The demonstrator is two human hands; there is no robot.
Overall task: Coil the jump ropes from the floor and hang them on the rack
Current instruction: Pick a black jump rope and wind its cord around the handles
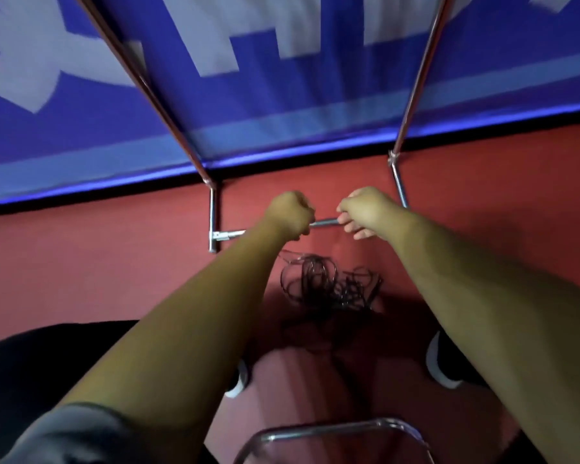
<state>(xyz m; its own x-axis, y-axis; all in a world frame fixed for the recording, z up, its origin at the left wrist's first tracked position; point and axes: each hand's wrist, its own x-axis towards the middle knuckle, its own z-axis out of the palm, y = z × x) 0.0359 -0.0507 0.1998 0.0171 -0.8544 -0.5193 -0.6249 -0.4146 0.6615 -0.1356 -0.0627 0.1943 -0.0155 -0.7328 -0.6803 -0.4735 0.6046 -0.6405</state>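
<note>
The left hand (290,216) and right hand (362,212) are curled close together at the rack's (416,82) low bar (325,223), gripping it or a strand, I cannot tell which, while the ropes (329,284) lie tangled on the floor (81,262) just below, seemingly next to be gathered.

I read the rack (214,216) as smooth, bright, polished metal tubing. Under it the floor (114,262) looks matt red and faintly grainy. Behind it hangs a blue banner (282,105) with a slight sheen. In front lie jump ropes (329,283) of thin, glossy black cord.
</note>
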